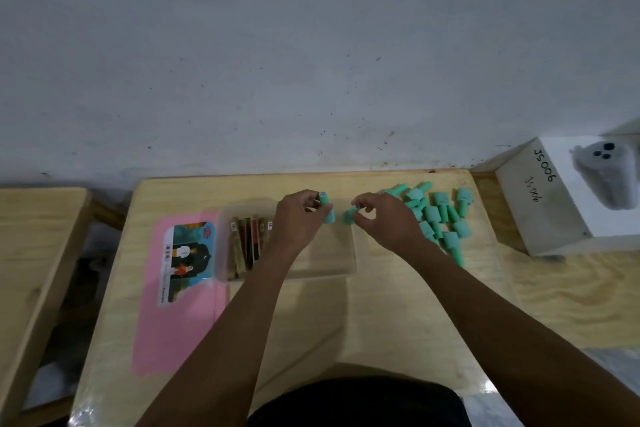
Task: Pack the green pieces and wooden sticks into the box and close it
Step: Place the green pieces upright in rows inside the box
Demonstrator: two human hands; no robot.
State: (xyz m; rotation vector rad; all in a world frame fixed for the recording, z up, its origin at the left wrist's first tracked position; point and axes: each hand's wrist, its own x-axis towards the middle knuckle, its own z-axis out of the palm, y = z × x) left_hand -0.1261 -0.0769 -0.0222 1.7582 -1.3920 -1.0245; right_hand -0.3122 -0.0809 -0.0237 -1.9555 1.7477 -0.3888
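A clear plastic box sits open on the wooden table, its pink lid lying flat to its left. Several wooden sticks lie in the box's left part. My left hand hovers over the box and grips a green piece. My right hand is just to the right of it, pinching another green piece over the box. A heap of several more green pieces lies on the table to the right of the box, partly behind my right hand.
The wooden table ends at a grey wall behind. A white box marked JS006 stands at the right. A second wooden surface lies to the left across a gap.
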